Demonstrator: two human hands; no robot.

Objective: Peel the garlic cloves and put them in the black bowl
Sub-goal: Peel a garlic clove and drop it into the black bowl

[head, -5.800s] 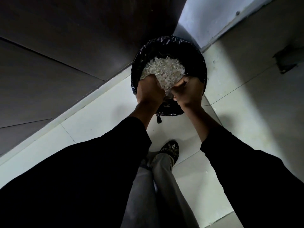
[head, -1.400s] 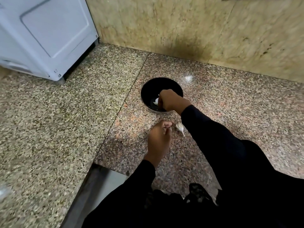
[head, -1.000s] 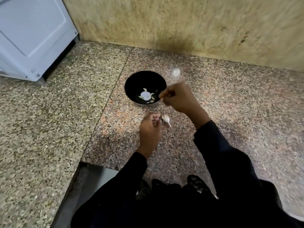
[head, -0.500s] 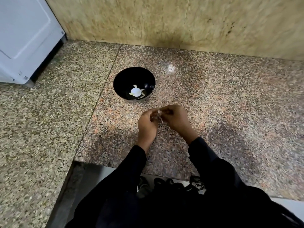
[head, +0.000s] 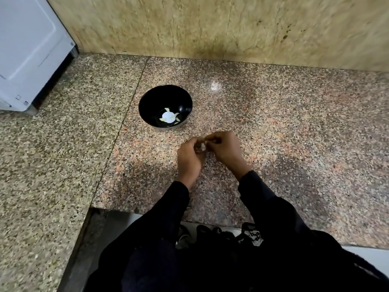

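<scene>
**Q:** On the granite counter (head: 273, 127), near its front edge — what are your hands doing?

**A:** My left hand (head: 190, 158) and my right hand (head: 225, 148) meet just above the stone, fingertips together. Between them I pinch a small pale garlic clove (head: 203, 146). Both sets of fingers are curled in on it; only a sliver of the clove shows, so I cannot tell how much skin is on it.

**Q:** Is either hand touching the counter?

**A:** From this angle I cannot tell. Both are close over it, wrists apart, black sleeves (head: 259, 199) running back toward me.

**Q:** And the bowl?

**A:** The black bowl (head: 147, 106) stands upright beyond my hands and a little to the left, near them but not touching. On its bottom lie a few peeled garlic cloves (head: 168, 117), pale against the dark inside.

**Q:** The surface itself?

**A:** Speckled pink-and-grey granite, polished, with a spot of glare (head: 214, 87) to the right of the bowl. A seam (head: 126, 114) runs just left of the bowl; past it the stone is greyer.

**Q:** The room behind?

**A:** A mottled tan stone wall (head: 210, 24) rises at the counter's back. A white appliance (head: 27, 49) stands on the counter at far left.
</scene>
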